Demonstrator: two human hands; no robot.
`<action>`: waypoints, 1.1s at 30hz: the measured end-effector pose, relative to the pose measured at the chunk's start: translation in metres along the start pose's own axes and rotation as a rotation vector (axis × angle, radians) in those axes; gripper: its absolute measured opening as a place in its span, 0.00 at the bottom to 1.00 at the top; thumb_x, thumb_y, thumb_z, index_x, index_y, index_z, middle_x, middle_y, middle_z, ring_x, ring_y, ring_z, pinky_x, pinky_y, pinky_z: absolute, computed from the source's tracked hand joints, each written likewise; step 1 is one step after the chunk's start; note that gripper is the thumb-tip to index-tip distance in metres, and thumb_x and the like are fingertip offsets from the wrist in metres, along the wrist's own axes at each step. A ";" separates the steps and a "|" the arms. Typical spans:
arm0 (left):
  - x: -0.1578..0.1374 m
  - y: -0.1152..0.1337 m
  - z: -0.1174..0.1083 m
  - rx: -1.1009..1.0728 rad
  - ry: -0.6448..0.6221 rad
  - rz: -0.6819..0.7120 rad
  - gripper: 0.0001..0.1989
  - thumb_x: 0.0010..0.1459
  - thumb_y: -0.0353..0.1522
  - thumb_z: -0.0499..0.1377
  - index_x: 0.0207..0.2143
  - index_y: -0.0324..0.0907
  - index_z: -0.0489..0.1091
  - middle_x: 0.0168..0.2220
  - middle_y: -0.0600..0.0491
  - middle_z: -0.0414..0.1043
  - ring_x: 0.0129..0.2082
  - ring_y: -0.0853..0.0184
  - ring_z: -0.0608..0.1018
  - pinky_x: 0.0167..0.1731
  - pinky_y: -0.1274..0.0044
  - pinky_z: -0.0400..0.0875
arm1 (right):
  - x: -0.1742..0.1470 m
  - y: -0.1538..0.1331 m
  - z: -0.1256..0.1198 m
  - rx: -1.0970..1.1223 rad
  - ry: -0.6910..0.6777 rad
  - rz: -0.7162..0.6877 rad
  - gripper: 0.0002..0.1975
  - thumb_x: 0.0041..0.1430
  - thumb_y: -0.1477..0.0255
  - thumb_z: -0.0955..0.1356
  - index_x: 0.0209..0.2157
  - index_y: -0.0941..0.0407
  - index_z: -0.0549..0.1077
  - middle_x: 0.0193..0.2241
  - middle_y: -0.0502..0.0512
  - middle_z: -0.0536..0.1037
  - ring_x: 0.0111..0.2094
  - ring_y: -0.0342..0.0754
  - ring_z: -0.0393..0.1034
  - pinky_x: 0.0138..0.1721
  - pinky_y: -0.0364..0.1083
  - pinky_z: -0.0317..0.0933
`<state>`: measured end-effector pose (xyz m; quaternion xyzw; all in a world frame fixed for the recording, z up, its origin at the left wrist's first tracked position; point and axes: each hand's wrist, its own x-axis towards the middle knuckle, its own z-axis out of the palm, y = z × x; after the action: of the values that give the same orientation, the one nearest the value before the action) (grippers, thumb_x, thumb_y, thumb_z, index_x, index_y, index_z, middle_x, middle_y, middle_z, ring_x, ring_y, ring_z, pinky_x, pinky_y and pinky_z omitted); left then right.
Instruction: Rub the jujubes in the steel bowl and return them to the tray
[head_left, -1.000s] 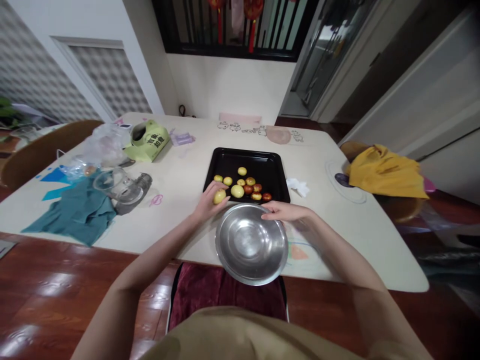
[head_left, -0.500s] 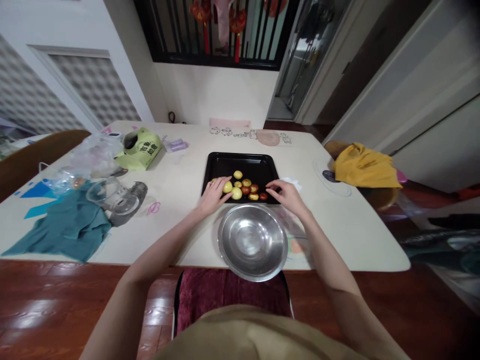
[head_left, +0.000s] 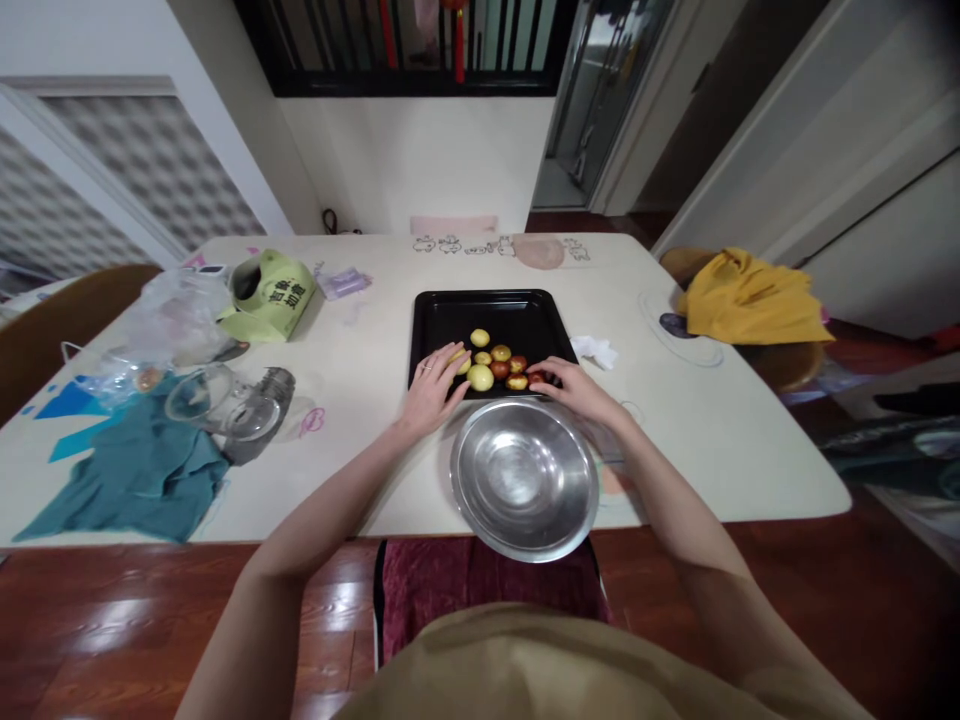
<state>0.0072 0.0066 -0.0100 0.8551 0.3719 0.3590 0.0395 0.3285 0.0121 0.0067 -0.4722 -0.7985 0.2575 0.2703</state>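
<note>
The fruit (head_left: pixel 481 377) is spread over the tray's (head_left: pixel 450 315) near half, mostly between the left hand (head_left: pixel 435 392) and right hand (head_left: pixel 576 388). Outermost pieces are partly covered by curved fingers; whether either grip is closed on them cannot be told.

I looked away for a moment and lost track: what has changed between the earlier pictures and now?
The right hand has let go of the metal bowl and moved forward to the black tray, now at a dark red fruit; whether it has a grip, I cannot tell. The left hand stays by the yellow fruit at the tray's left, and the bowl stays at the near edge of the table.
</note>
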 end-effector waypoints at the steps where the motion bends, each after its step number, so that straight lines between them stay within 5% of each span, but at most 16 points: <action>1: 0.000 0.000 0.000 -0.001 0.002 -0.001 0.25 0.76 0.39 0.53 0.70 0.41 0.61 0.71 0.38 0.64 0.73 0.52 0.65 0.69 0.56 0.61 | 0.000 0.000 0.000 0.044 -0.002 0.014 0.19 0.66 0.56 0.71 0.49 0.55 0.80 0.45 0.61 0.80 0.41 0.55 0.76 0.46 0.53 0.70; 6: 0.000 0.004 -0.005 -0.058 0.061 0.036 0.25 0.77 0.38 0.50 0.72 0.43 0.59 0.72 0.39 0.62 0.75 0.54 0.63 0.73 0.55 0.58 | 0.000 -0.013 -0.004 0.133 0.082 0.028 0.18 0.62 0.56 0.73 0.45 0.55 0.79 0.41 0.59 0.80 0.38 0.52 0.74 0.41 0.51 0.71; 10: -0.001 0.011 -0.014 -0.195 0.072 0.215 0.24 0.78 0.37 0.45 0.70 0.43 0.63 0.69 0.40 0.67 0.73 0.55 0.65 0.71 0.54 0.62 | -0.008 -0.041 -0.009 0.130 0.168 -0.100 0.16 0.63 0.60 0.73 0.49 0.53 0.78 0.46 0.59 0.81 0.42 0.53 0.75 0.45 0.52 0.72; 18: -0.014 0.019 -0.008 -0.498 -0.058 0.543 0.21 0.77 0.38 0.46 0.53 0.43 0.77 0.46 0.46 0.85 0.62 0.57 0.80 0.54 0.63 0.80 | -0.027 -0.080 0.005 0.231 -0.229 -0.391 0.15 0.66 0.68 0.71 0.53 0.52 0.77 0.49 0.58 0.83 0.49 0.52 0.79 0.53 0.52 0.73; 22: -0.016 0.014 -0.004 -0.545 -0.148 0.473 0.25 0.77 0.41 0.45 0.43 0.42 0.79 0.41 0.45 0.85 0.58 0.56 0.82 0.53 0.62 0.81 | -0.028 -0.079 0.011 0.165 -0.318 -0.424 0.13 0.68 0.72 0.69 0.52 0.53 0.78 0.50 0.58 0.83 0.51 0.52 0.78 0.55 0.53 0.72; 33: -0.008 -0.001 -0.018 -0.478 -0.138 0.369 0.32 0.78 0.45 0.41 0.38 0.39 0.80 0.44 0.41 0.84 0.59 0.54 0.81 0.51 0.62 0.81 | -0.025 -0.073 0.011 -0.028 -0.313 -0.369 0.12 0.70 0.72 0.67 0.52 0.54 0.79 0.50 0.59 0.83 0.51 0.54 0.78 0.53 0.52 0.72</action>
<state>-0.0082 -0.0014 -0.0015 0.8970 0.1120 0.3785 0.1987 0.2864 -0.0427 0.0427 -0.2761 -0.9069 0.2627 0.1794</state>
